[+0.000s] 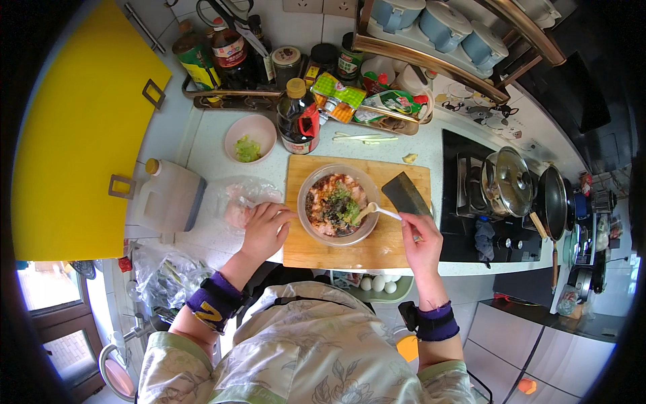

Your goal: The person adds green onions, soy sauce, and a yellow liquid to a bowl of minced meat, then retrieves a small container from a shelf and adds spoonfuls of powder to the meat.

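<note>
My right hand [420,237] holds the white handle of a small spoon [386,211], whose bowl end rests over the filling. A clear round bowl [376,192] stands on the wooden cutting board [298,255] and holds minced meat [328,202] with dark sauce and chopped green bits. The fingers of my left hand [267,227] are apart, their tips by the board's left edge, beside a clear plastic bag [237,202] with pink meat. A cleaver's dark blade [405,194] lies on the board right of the bowl; its handle is hidden behind my right hand.
A pink bowl [251,123] with chopped greens and a dark sauce bottle [298,121] stand behind the board, near scallion pieces [366,137] and a ginger piece [410,158]. At left is a plastic jug [169,194]; at right, a gas stove [464,242] with a lidded pot [507,182].
</note>
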